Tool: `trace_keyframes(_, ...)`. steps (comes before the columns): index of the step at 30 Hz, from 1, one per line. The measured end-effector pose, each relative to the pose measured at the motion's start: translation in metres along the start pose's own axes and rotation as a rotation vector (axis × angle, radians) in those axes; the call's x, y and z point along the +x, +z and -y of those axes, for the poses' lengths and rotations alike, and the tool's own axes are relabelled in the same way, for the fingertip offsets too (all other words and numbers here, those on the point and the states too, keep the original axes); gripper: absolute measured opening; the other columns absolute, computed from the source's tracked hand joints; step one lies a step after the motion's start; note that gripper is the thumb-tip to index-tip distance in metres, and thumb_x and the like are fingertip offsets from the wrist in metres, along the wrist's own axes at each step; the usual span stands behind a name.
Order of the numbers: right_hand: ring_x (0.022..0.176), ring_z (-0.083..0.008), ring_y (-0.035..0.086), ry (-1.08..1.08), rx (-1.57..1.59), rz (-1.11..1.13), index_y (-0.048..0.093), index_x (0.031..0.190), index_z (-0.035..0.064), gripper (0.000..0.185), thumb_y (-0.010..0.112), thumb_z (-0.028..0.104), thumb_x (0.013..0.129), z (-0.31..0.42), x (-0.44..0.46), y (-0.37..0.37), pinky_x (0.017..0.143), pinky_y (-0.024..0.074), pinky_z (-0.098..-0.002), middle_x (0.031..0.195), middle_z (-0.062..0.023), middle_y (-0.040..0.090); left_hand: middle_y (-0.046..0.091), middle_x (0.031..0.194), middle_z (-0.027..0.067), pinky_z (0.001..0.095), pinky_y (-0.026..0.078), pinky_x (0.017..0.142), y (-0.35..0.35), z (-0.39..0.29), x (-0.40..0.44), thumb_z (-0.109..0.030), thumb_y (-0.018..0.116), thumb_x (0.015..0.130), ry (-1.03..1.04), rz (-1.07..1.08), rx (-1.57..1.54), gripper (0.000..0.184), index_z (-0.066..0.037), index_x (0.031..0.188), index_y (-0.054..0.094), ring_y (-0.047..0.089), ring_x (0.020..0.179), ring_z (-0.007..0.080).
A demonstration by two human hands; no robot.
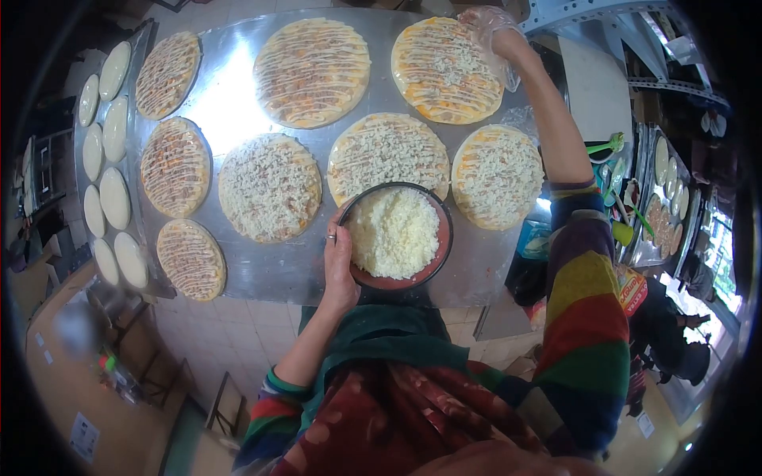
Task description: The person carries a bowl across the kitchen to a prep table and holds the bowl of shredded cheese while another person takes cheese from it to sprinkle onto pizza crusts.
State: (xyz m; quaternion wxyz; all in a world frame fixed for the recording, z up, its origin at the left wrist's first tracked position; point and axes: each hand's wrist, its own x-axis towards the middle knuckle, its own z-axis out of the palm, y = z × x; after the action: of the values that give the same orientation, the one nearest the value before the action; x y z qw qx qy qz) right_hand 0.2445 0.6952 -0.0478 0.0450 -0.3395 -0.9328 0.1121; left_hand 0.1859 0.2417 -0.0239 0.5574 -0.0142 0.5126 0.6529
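Note:
My left hand (340, 266) grips the left rim of a round, dark-edged bowl (407, 280). Inside the bowl is a heap of white grated cheese (394, 230). In a clear plastic glove, my right hand (490, 36) is over the right edge of an uncooked pizza (429, 91) at the far right; its fingers are too blurred to read. That pizza has sauce stripes and a small patch of cheese in its middle. Cheese covers the pizza (387, 151) behind the bowl, the pizza (498, 176) on the right and the pizza (270, 188) left of the bowl.
Pizzas with sauce stripes but no white cheese lie at the top middle (312, 73) and along the left side (175, 168) of the metal table (238, 266). A tray (148, 238) of plain dough rounds stands left. Green-handled utensils (609, 144) and a metal rack (599, 16) are right.

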Motion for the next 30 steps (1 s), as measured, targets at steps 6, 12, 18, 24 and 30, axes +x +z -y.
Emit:
trace_keyframes(6, 0.083, -0.0367, 0.064, -0.08, -0.209, 0.082, 0.07, 0.08, 0.0033, 0.021, 0.057, 0.02, 0.077, -0.005, 0.012, 0.014, 0.076, 0.0499, -0.0435, 0.085, -0.0202, 0.067, 0.041, 0.135, 0.0146, 0.0344, 0.03, 0.107, -0.003, 0.002, 0.001, -0.043, 0.039, 0.099, -0.019, 0.019, -0.02, 0.058, -0.001, 0.138, 0.03, 0.04, 0.127, 0.0213)
trace_keyframes(12, 0.083, -0.0369, 0.063, -0.257, -0.123, -0.028, 0.068, 0.083, 0.003, 0.021, 0.057, 0.02, 0.077, 0.003, 0.017, 0.022, 0.075, 0.0495, -0.0437, 0.085, -0.0195, 0.066, 0.041, 0.135, 0.0143, 0.0343, 0.03, 0.107, -0.004, -0.001, 0.002, -0.043, 0.039, 0.099, 0.014, 0.016, 0.003, 0.057, -0.001, 0.138, 0.031, 0.04, 0.127, 0.0212)
trace_keyframes(18, 0.085, -0.0335, 0.062, -0.218, -0.172, 0.105, 0.066, 0.093, 0.0032, 0.02, 0.058, 0.017, 0.082, 0.031, 0.02, 0.029, 0.077, 0.0486, -0.0413, 0.088, -0.017, 0.065, 0.04, 0.136, 0.0143, 0.0345, 0.03, 0.107, -0.005, -0.001, 0.003, -0.043, 0.039, 0.099, 0.015, 0.0, -0.001, 0.058, -0.001, 0.138, 0.031, 0.04, 0.127, 0.0217)
trace_keyframes(24, 0.103, -0.0329, 0.059, -0.143, -0.145, 0.102, 0.061, 0.112, 0.0045, 0.029, 0.05, 0.003, 0.085, 0.058, 0.002, 0.037, 0.091, 0.0459, -0.0409, 0.106, -0.0176, 0.063, 0.04, 0.136, 0.0147, 0.0345, 0.031, 0.107, -0.007, -0.002, 0.003, -0.042, 0.04, 0.098, 0.02, 0.005, -0.016, 0.058, -0.002, 0.138, 0.031, 0.04, 0.127, 0.0219)
trace_keyframes(30, 0.106, -0.0339, 0.057, -0.204, -0.079, 0.204, 0.059, 0.116, 0.0048, 0.034, 0.051, -0.001, 0.083, 0.098, -0.034, 0.014, 0.092, 0.046, -0.0409, 0.111, -0.0184, 0.06, 0.041, 0.135, 0.0151, 0.0342, 0.033, 0.106, -0.003, -0.006, 0.002, -0.042, 0.04, 0.099, 0.016, 0.0, -0.034, 0.057, -0.002, 0.138, 0.031, 0.042, 0.126, 0.0221)
